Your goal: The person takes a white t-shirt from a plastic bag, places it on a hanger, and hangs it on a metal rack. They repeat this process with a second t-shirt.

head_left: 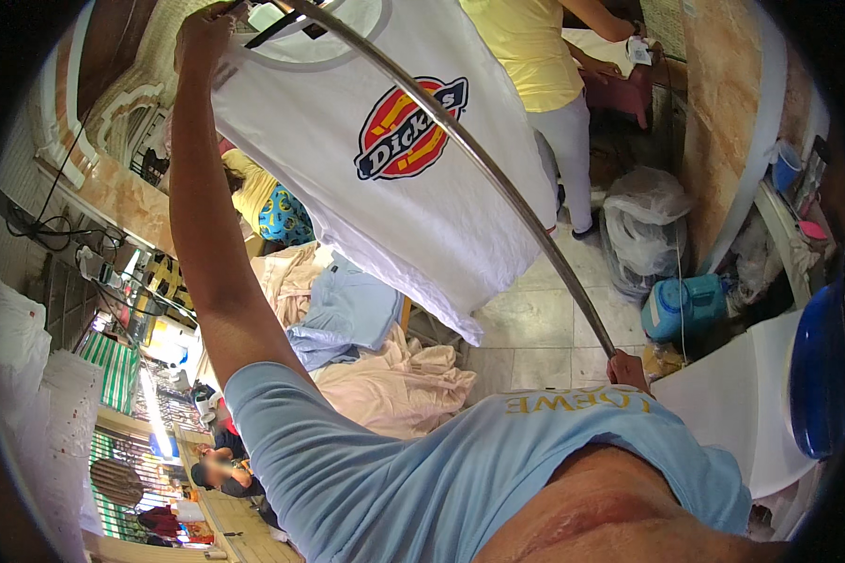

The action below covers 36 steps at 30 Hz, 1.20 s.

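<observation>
A white shirt (300, 98) with grey neck trim and a red, yellow and dark blue printed emblem hangs before me. Inside its neck a black clothes hanger (274, 28) shows. My left hand (205, 39) is raised high at the shirt's shoulder, closed at the hanger; the fingertips are partly cut off by the top edge. Low on the right, my right hand (627, 369) is wrapped round the lower end of a long metal pole (502, 183). The pole slants up to the left across the front of the shirt, and its upper end is out of view.
Beige and pale blue cloth (352, 305) lies heaped below the shirt. A person in a yellow top (526, 56) works ahead; another person (253, 192) is behind the shirt. Right are plastic bags (643, 225), a teal container (683, 307) and a blue-rimmed white object (737, 403).
</observation>
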Each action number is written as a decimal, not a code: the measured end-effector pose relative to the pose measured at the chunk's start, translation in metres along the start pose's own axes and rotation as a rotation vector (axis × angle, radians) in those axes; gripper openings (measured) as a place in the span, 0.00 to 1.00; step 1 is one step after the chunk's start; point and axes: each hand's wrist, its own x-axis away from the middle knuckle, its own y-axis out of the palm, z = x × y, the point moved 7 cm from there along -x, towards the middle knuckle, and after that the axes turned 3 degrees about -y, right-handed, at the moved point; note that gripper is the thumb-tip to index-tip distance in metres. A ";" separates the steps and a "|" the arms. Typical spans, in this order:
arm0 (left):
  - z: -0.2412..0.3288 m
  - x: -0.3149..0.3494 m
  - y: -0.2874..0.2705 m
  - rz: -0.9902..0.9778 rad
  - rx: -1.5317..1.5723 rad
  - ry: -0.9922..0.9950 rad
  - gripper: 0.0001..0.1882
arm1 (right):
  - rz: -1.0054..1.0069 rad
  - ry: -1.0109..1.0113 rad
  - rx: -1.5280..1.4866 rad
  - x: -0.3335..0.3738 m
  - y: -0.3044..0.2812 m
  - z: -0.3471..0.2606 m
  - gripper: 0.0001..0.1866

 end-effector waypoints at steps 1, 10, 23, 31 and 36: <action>-0.011 -0.008 0.002 -0.004 0.003 0.015 0.16 | 0.011 0.018 -0.027 -0.010 0.004 -0.004 0.25; -0.059 -0.042 0.020 -0.023 -0.047 -0.015 0.16 | 0.043 0.100 -0.269 -0.067 0.025 0.004 0.16; -0.044 -0.036 0.020 -0.036 -0.163 -0.089 0.17 | 0.196 -0.050 -0.007 -0.124 0.008 -0.045 0.14; -0.056 -0.036 0.018 -0.038 -0.086 -0.059 0.18 | 0.168 -0.053 -0.066 -0.137 0.016 -0.049 0.13; -0.054 -0.036 0.010 -0.063 -0.295 0.027 0.19 | 0.164 -0.028 -0.075 -0.147 0.022 -0.070 0.13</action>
